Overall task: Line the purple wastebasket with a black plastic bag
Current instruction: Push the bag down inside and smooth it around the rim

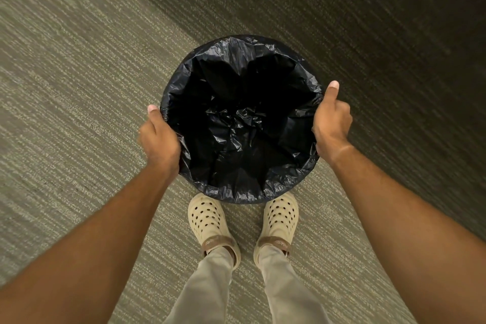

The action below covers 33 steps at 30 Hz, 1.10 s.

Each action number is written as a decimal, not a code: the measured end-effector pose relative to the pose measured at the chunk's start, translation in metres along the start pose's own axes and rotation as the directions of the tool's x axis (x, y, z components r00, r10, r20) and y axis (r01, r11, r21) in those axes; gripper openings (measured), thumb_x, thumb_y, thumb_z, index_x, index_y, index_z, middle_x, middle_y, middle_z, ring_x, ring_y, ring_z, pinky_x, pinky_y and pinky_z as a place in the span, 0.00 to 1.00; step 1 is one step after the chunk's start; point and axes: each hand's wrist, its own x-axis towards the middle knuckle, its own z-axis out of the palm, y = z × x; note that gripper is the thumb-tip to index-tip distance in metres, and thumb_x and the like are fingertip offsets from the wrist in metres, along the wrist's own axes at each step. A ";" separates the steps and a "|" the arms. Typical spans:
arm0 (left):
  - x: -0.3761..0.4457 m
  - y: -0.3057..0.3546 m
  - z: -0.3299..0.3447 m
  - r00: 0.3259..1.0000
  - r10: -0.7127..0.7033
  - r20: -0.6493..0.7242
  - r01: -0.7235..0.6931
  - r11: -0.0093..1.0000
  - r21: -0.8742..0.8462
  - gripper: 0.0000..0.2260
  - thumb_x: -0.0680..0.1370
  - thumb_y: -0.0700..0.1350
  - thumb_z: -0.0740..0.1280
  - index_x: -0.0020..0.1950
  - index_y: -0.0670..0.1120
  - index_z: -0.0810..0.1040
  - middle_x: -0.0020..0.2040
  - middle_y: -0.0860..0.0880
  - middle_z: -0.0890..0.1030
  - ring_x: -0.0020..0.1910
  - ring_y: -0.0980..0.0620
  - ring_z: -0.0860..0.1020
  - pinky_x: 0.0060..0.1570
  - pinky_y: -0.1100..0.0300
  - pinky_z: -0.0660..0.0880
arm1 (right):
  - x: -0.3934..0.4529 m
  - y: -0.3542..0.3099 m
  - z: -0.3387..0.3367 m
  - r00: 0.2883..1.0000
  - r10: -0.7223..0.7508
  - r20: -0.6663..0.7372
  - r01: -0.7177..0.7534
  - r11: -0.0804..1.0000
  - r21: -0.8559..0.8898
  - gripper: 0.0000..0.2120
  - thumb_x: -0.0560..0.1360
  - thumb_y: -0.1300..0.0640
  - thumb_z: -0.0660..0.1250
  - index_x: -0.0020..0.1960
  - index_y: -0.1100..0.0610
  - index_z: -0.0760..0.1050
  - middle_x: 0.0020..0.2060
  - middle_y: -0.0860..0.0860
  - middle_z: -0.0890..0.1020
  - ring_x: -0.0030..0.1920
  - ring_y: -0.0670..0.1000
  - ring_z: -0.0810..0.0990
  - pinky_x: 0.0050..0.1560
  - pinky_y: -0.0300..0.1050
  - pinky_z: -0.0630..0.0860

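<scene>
Floor: grey-green ribbed carpet (65, 81) fills the view, with a darker band running across the top right.
Bag: a black plastic bag (236, 123) lies open and round on the carpet, just ahead of the person's feet, its crinkled edge folded outward all the way round.
Wastebasket: fully covered by the bag; no purple shows, so its walls cannot be made out.
Left hand: the left hand (159, 139) presses against the bag's left edge, thumb raised along it; fingers curl down out of sight, so their grip cannot be told.
Right hand: the right hand (332, 121) mirrors it on the right edge, thumb up, fingers hidden.
Shoes: cream perforated clogs (207, 221) touch the bag's near side.
</scene>
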 end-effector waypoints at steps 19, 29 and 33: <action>-0.061 -0.012 0.020 0.882 -0.403 -0.242 0.334 0.900 -0.281 0.27 0.82 0.58 0.48 0.58 0.36 0.74 0.52 0.42 0.78 0.52 0.47 0.78 0.59 0.52 0.73 | -0.061 0.019 0.008 0.887 0.454 -0.088 -0.399 0.848 0.348 0.25 0.82 0.44 0.46 0.34 0.54 0.69 0.32 0.46 0.71 0.33 0.46 0.71 0.44 0.44 0.70; -0.082 -0.026 0.004 0.891 -0.420 -0.173 0.367 0.890 -0.270 0.22 0.82 0.58 0.49 0.69 0.46 0.66 0.64 0.46 0.71 0.64 0.48 0.70 0.70 0.47 0.65 | -0.083 0.039 0.000 0.816 0.562 0.139 -0.563 0.715 0.414 0.30 0.79 0.37 0.46 0.72 0.54 0.66 0.70 0.54 0.71 0.70 0.57 0.69 0.71 0.55 0.64; -0.108 -0.023 0.016 0.724 -0.683 -0.094 0.604 0.694 -0.392 0.30 0.81 0.61 0.46 0.77 0.44 0.59 0.76 0.39 0.62 0.74 0.39 0.63 0.73 0.44 0.59 | -0.111 0.027 0.007 0.668 0.732 0.132 -0.701 0.561 0.440 0.30 0.80 0.40 0.46 0.75 0.57 0.61 0.74 0.58 0.63 0.74 0.61 0.62 0.73 0.57 0.56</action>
